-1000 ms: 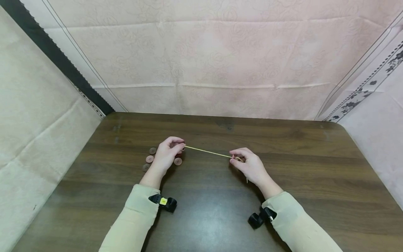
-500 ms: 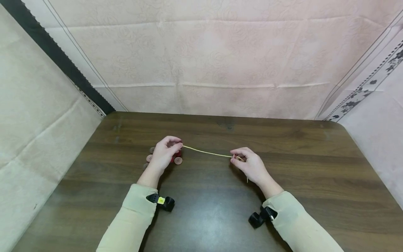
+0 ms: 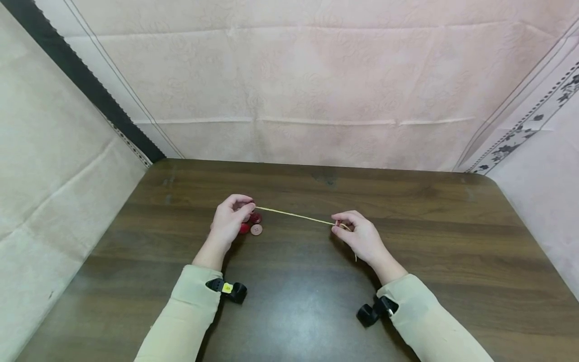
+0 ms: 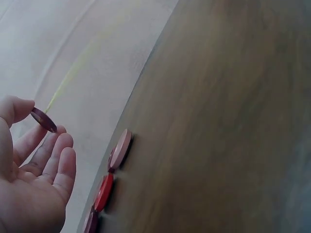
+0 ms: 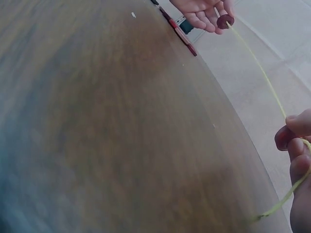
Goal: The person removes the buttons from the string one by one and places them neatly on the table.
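As a yellow string (image 3: 294,215) spans the gap, the left hand (image 3: 227,219) pinches a maroon button (image 4: 43,120).
The right hand (image 3: 358,236) pinches a reddish button (image 5: 283,138); loose buttons (image 3: 256,230) lie near the left.

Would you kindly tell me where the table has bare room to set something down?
The table shows bare wood between the two sleeves, right of the right hand, and beyond the string up to the cloth backdrop. It is crowded around the left hand, with buttons lying close beside it.
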{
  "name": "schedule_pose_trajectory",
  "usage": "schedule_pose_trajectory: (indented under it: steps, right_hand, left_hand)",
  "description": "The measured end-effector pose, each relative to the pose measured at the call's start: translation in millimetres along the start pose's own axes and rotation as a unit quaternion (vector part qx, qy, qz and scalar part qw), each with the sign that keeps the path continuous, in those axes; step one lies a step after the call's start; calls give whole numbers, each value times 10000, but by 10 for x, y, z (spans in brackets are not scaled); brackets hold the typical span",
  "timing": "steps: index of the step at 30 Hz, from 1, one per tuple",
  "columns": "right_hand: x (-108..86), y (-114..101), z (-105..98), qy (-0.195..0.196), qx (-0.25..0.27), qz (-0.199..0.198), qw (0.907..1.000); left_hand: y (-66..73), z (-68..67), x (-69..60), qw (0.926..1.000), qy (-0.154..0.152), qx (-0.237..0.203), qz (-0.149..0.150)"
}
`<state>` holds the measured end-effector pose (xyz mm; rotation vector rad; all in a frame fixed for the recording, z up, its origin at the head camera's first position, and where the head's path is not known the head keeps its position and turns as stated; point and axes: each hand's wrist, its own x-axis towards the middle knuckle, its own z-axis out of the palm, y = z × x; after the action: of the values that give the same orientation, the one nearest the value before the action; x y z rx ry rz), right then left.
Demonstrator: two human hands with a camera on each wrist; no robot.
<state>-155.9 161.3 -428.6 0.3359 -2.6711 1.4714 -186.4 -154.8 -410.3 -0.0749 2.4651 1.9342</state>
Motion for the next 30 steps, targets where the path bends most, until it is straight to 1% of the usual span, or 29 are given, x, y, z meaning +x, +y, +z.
schedule_pose_trajectory:
  steps: [5, 8, 18, 22, 27, 30]
  right_hand:
    - [2, 7, 1, 12, 7, 8, 10000]
    - [2, 4, 2, 10, 0, 32, 10000]
    - [7, 8, 7, 14, -4, 24, 10000]
    - [8, 13, 7, 29, -20, 24, 10000]
    - [4, 5, 10, -3, -47, 48, 10000]
    - [0, -3, 8, -24, -37, 69, 10000]
  left_hand:
    - [-8, -75, 6, 9998, 156, 15, 112]
    - [-17, -110, 5, 9997, 171, 49, 175]
    - [-47, -193, -12, 9999, 95, 11, 86]
    - [-68, -232, -5, 9999, 80, 107, 73]
    - [-80, -256, -1, 9999, 112, 108, 12]
    - [-87, -272, -3, 9996, 109, 248, 35]
